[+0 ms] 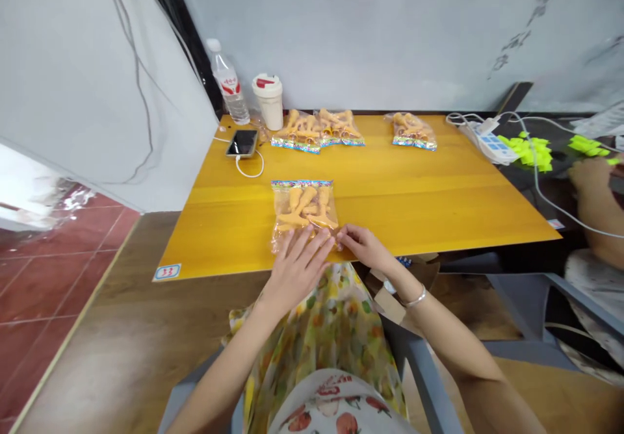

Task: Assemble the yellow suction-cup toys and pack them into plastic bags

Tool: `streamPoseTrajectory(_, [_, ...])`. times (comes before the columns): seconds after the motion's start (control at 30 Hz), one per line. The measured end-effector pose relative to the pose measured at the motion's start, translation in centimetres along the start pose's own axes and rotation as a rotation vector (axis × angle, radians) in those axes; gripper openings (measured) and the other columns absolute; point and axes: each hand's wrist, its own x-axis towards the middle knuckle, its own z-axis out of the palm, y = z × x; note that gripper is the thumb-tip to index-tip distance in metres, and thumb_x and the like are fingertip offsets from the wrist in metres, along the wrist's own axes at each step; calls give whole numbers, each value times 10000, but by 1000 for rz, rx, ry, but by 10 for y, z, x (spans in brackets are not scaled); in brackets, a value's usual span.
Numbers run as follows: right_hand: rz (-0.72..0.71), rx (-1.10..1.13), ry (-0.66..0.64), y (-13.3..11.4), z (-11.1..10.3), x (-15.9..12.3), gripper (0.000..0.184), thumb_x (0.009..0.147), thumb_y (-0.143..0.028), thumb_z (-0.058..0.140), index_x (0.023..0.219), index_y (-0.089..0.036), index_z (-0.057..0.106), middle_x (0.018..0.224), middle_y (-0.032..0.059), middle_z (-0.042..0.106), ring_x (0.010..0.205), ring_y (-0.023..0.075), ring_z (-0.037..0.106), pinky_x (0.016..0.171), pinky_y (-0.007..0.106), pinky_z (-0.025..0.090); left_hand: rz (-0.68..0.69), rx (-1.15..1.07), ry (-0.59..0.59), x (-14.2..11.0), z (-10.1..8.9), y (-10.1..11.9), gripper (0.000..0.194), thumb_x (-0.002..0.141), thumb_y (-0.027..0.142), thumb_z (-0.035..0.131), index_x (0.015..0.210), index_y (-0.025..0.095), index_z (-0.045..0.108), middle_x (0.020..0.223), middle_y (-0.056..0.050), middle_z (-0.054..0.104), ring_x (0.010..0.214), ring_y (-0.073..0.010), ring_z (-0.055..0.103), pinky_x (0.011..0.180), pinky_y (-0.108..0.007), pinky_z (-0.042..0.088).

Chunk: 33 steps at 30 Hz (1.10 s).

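A clear plastic bag (305, 210) of orange plastic pieces lies flat near the table's front edge, its colourful printed strip facing away from me. My left hand (298, 265) rests on the near end of the bag with fingers stretched out. At the bag's near right corner, my right hand (363, 244) has its thumb and fingertips pressed together on the plastic edge. The exact grip there is small and partly hidden.
Similar filled bags (341, 127) line the back, with another bag (413, 130) further right. A phone (242, 143) with a white cable, a water bottle (229, 89) and a cup (270, 101) stand back left. Right are a power strip (492, 145), yellow-green pieces (531, 153) and a co-worker's hand (591, 174).
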Motion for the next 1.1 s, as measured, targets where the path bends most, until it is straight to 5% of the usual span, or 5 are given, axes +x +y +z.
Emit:
streamPoseTrajectory(0.23, [35,280,-98,-13,0,-2,475,863,-681,562,747,-221,541,645,-28,571,619,133,560,691,294,510,-36,104,-52,28,-8,-19,425,940,172,486,1327,285,620,1399,-50,628,1333,-350,523,1007,-479,459])
streamPoseTrajectory(0.4, [-384,-146,240,-33,-6,-14,564,909,-644,550,1299,-240,490,1094,114,660,993,235,643,896,429,536,4,128,-82,40,-31,-27,414,937,171,469,1312,253,623,1361,-82,643,1256,-345,550,936,-478,492])
streamPoseTrajectory(0.67, [-882,-591,106,-34,3,8,452,1006,-280,504,1450,-256,417,1399,127,589,1359,201,508,1109,426,460,98,102,-85,53,-55,-25,315,949,187,460,1196,200,653,1265,-120,667,1193,-302,584,925,-434,520])
streamPoseTrajectory(0.93, [-744,-489,286,-6,14,46,465,983,-550,465,1311,-226,530,1274,153,652,1174,257,647,942,421,572,10,-82,94,65,-33,-37,480,986,251,450,1448,149,373,1296,-190,635,1196,-290,627,967,-450,538])
streamPoseTrajectory(1.1, [-428,-352,517,-15,-3,80,535,968,-610,436,1265,-174,526,1062,127,685,861,239,668,788,399,562,-78,-359,385,87,-18,-52,780,950,417,564,1553,240,102,1590,-207,313,1411,-291,459,1127,-489,430])
